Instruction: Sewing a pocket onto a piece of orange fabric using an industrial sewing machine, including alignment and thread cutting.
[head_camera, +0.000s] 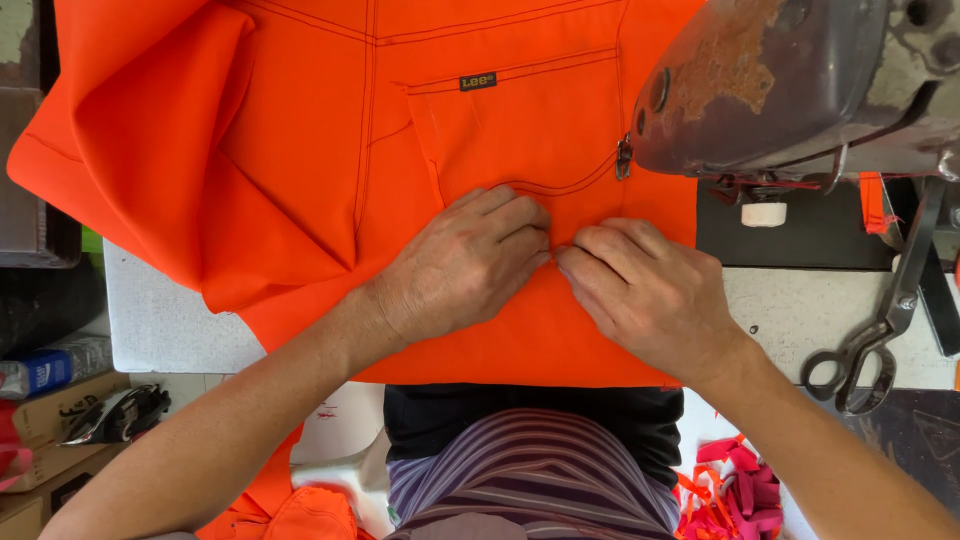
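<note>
A bright orange garment with dark stitching and a pocket lies spread over the white table. My left hand rests flat on the fabric just below the pocket's curved seam, fingers together and bent. My right hand presses down beside it, its fingertips meeting those of the left hand and pinching a small fold of the orange cloth. A metal zip pull hangs at the pocket's right edge, above my right hand.
A worn, rusty sewing machine head stands at the upper right. Large metal scissors lie on the table's right side. Orange and pink fabric scraps sit low right. Cardboard boxes and a plastic bottle are at the left.
</note>
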